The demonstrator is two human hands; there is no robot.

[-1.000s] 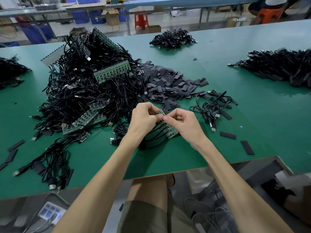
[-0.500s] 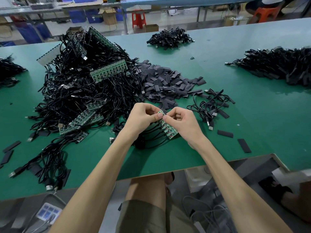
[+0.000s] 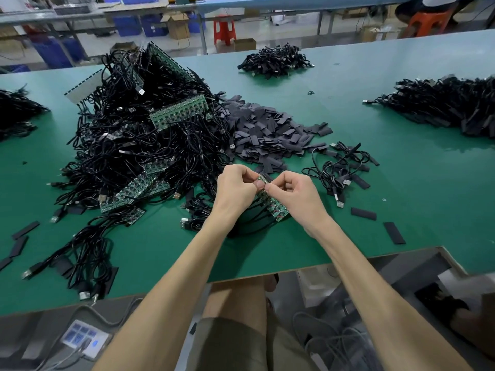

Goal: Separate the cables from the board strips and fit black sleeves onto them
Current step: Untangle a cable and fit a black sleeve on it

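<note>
Beneath both hands' grip (image 3: 263,186), the board strip (image 3: 274,206) lies half hidden.

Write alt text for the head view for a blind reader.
The left hand and right hand pinch one green board strip, its black cables hanging beneath, over a green table. Behind it lie a big tangle of cables and a pile of black sleeves.

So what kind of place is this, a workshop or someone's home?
Most likely an electronics assembly workshop: a long green worktable carries a heap of black cables tangled with green board strips, a mound of black sleeves lies beside it, and blue crates and a red stool stand behind.
</note>
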